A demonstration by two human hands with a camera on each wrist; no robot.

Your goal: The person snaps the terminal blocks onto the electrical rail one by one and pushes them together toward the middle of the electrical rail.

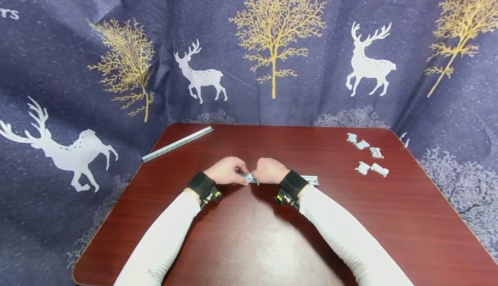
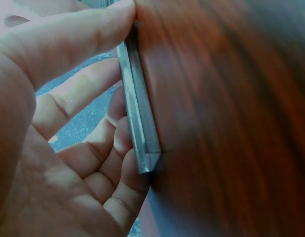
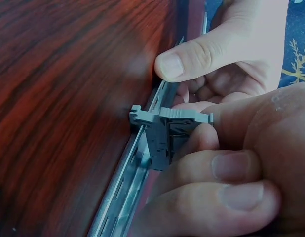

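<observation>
A slotted metal DIN rail (image 1: 310, 180) lies across the middle of the table, both hands over it. My left hand (image 1: 227, 171) grips the rail near its left end, and in the left wrist view the thumb and fingers are on opposite edges of the rail (image 2: 134, 98). My right hand (image 1: 271, 171) pinches a grey terminal block (image 3: 160, 129) by its outer side. In the right wrist view, the block stands across the rail (image 3: 115, 205) and touches it, just beside the left thumb. Whether it is clipped on, I cannot tell.
Another slotted rail (image 1: 179, 143) lies slanted at the table's far left. Several loose pale terminal blocks (image 1: 375, 152) are scattered at the far right. Behind the table (image 1: 233, 242) hangs a dark blue curtain (image 1: 241, 61) with deer and trees.
</observation>
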